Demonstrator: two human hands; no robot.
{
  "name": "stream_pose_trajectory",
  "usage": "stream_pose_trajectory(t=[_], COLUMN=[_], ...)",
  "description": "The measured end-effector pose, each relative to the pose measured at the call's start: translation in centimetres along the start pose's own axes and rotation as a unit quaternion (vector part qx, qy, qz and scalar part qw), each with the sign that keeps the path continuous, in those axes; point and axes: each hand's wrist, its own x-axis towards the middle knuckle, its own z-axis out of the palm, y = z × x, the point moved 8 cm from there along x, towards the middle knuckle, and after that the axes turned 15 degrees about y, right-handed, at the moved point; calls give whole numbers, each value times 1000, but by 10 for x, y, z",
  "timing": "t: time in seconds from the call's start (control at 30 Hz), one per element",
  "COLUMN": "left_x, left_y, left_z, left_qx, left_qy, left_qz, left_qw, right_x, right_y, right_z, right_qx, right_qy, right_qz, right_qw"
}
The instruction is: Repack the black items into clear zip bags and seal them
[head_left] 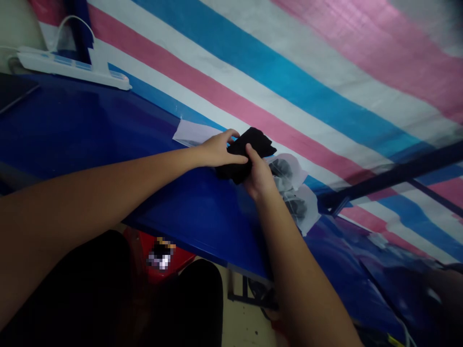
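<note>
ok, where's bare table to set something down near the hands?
Bare blue table between the power strip and left hand, plus the near edge. Crowded right of the black cloth and right hand: clear bagged items.

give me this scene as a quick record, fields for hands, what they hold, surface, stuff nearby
left hand: left hand grips the near-left edge of the black folded fabric piece
right hand: right hand clasps the same fabric from the near-right side
surface: glossy blue table, fabric resting on it
beside fabric: clear plastic bags with dark contents, to the right
behind left hand: white paper sheet
far left: white power strip
backdrop: pink, blue and white striped tarp
</note>
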Motion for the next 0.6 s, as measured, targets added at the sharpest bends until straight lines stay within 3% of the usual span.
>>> stream_pose_trajectory(t=[0.13,0.37,0.6], left_x=[-4,-6,-5], left_y=[13,18,12], left_z=[-3,-3,-1], left_qx=[58,82,30], left_qy=[25,67,40], left_qz=[55,66,36], left_qw=[997,992,998], right_x=[-4,-10,-9], right_y=[-4,-5,-5], right_z=[3,12,9], right_qx=[8,2,-22], right_qy=[15,-8,-12], right_qz=[-33,-42,-34], right_qw=[999,999,999])
